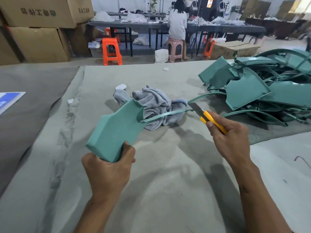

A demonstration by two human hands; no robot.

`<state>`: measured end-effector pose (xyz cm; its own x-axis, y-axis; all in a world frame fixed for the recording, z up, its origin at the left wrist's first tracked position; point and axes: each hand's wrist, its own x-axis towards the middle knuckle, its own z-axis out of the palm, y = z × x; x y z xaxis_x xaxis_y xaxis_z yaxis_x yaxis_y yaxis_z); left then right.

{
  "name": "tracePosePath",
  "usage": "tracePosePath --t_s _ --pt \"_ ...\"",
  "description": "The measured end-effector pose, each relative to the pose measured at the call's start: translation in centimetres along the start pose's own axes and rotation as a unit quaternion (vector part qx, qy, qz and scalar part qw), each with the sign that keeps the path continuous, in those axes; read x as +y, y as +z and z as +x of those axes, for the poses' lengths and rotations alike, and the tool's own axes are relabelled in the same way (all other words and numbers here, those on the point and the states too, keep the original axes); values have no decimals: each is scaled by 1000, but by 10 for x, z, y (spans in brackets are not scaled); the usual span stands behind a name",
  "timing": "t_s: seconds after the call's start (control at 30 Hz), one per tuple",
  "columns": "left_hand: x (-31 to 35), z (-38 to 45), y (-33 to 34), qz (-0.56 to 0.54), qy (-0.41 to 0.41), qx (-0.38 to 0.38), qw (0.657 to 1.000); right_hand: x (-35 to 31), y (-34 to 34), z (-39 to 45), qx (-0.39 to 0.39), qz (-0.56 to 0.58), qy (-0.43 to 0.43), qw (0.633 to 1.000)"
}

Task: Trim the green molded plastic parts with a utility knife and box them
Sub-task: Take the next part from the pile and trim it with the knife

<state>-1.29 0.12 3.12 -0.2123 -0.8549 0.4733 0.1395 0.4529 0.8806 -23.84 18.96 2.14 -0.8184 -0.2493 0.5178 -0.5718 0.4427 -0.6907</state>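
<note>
My left hand [109, 167] grips the near end of a green molded plastic part [116, 130], held up above the cloth-covered table [159, 182]. A thin green trimmed strip [165, 114] trails from the part's far edge toward the right. My right hand [230, 137] holds a yellow utility knife [212, 121] with its blade out, and the blade tip meets the free end of the strip. A pile of green parts and cut strips [262, 91] lies at the right of the table.
A crumpled grey cloth [156, 105] lies behind the held part, with a small white case [120, 86] beyond it. Cardboard boxes [38, 31] are stacked at the far left. Orange stools [111, 51], long tables and a seated person [178, 26] fill the background.
</note>
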Motion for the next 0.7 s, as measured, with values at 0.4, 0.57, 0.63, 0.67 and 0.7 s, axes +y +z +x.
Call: tracePosePath --t_s 0.4,0.57,0.63,0.67,0.7 --pt "-2 -1 5 -69 -68 27 995 -10 -2 -3 122 -33 57 990" --pt "-2 -12 22 -146 -144 26 978 -70 35 -33 -47 200 -2 979" --pt "-2 -15 25 -164 -155 16 974 -89 51 -52 -140 250 13 958" --pt "-2 -16 25 -161 -154 10 975 -95 58 -61 -165 263 15 951" --pt "-2 -17 25 -142 -145 7 979 -99 62 -68 -178 273 18 945"
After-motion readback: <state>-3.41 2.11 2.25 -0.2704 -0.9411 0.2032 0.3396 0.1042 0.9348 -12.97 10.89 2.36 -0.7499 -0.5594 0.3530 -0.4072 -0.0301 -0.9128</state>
